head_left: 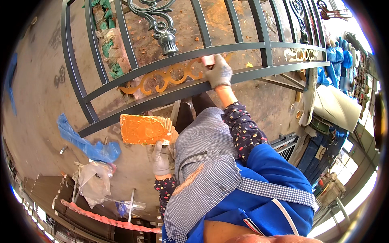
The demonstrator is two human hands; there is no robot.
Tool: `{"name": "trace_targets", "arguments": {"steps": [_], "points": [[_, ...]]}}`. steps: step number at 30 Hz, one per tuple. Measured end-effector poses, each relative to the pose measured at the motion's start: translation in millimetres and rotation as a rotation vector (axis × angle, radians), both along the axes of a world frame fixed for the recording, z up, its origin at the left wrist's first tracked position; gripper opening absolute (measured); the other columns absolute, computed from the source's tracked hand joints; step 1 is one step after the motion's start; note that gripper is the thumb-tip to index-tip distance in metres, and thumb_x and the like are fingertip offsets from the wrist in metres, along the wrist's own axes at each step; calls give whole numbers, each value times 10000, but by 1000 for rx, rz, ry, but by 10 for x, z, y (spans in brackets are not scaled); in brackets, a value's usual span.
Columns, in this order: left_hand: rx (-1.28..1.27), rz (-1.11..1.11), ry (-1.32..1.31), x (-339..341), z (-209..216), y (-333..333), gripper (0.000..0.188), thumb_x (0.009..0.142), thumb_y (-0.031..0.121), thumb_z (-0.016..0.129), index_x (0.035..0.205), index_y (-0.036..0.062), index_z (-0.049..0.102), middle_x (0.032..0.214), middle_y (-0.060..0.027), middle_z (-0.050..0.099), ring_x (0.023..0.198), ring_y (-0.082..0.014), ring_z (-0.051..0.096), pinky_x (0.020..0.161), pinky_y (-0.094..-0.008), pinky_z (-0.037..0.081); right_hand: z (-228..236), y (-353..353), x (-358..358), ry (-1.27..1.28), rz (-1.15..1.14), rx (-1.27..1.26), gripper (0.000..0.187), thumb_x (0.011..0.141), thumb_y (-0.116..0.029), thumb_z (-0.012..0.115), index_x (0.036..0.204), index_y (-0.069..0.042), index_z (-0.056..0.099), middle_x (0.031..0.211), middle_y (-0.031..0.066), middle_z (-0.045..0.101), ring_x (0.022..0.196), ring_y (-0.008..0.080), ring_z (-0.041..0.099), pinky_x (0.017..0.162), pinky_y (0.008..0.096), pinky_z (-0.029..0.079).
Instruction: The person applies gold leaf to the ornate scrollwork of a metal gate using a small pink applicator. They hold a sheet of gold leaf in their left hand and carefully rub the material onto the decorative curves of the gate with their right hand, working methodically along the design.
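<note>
My left hand (pixel 161 158), in a pale work glove, grips the lower edge of a rectangular board (pixel 145 129) thickly smeared with orange paint. In my right hand (pixel 220 73), also gloved, is a small pinkish block, perhaps a sponge (pixel 208 61). It is at the gap between the two lower bars of a dark grey metal railing (pixel 156 101), close to the right end of an orange-gold scrollwork strip (pixel 164 78). My fingers cover part of the block, so whether it touches the scrollwork I cannot tell.
Silver-grey cast ornaments (pixel 167 40) sit between the uprights. Another scroll strip (pixel 300 54) is farther right. A padded support (pixel 111 48) with green scraps lies beneath the railing. Blue plastic (pixel 91 146) and a clear bag (pixel 95 182) lie left; a cream roll (pixel 336 107) stands right.
</note>
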State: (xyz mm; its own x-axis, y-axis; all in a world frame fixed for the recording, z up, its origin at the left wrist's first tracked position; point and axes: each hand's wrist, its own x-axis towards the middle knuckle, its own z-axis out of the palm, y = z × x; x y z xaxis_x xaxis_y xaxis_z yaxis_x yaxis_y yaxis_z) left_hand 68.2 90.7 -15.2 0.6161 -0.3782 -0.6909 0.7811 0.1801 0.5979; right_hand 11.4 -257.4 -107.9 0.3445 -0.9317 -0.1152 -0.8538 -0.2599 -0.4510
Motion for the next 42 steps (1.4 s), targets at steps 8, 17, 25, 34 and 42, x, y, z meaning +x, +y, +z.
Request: {"name": "trace_targets", "arguments": {"steps": [8, 17, 25, 34, 42], "points": [[-18, -26, 10, 14, -58, 31, 495, 901, 90, 708, 1358, 15, 533, 1308, -101, 606, 1174, -224, 605, 1006, -362, 509, 87, -344, -474, 105, -57, -44, 384, 799, -411, 775, 932, -91, 611, 848, 146, 691, 830, 371, 689, 721, 455, 537], [-44, -55, 10, -34, -68, 3, 468, 920, 118, 695, 1347, 13, 535, 1275, -92, 623, 1135, -193, 620, 974, -341, 514, 224, -465, -474, 124, 408, -180, 283, 720, -134, 739, 986, -153, 644, 986, 88, 683, 896, 341, 681, 767, 447, 540], [-51, -63, -68, -11, -110, -65, 395, 952, 127, 667, 1316, 19, 559, 1179, -110, 661, 1072, -221, 653, 892, -357, 557, 1137, 241, -181, -259, 755, 81, 368, 731, -175, 801, 1050, -72, 647, 1028, 124, 653, 953, 363, 658, 813, 424, 541], [-266, -109, -90, -108, 88, -257, 391, 986, 115, 626, 1345, -12, 537, 1278, -79, 632, 1161, -174, 612, 1012, -315, 477, 1533, 1243, 189, -366, 873, 182, 345, 731, -147, 793, 1039, -98, 645, 941, 90, 652, 807, 321, 678, 707, 399, 549], [-183, -120, -194, -227, 147, -285, 362, 984, 114, 637, 1316, -8, 558, 1231, -58, 649, 1105, -142, 614, 960, -292, 491, 1482, 1466, 102, -182, 1016, 111, 314, 704, -133, 745, 994, -106, 627, 932, 94, 628, 810, 315, 670, 698, 419, 545]]}}
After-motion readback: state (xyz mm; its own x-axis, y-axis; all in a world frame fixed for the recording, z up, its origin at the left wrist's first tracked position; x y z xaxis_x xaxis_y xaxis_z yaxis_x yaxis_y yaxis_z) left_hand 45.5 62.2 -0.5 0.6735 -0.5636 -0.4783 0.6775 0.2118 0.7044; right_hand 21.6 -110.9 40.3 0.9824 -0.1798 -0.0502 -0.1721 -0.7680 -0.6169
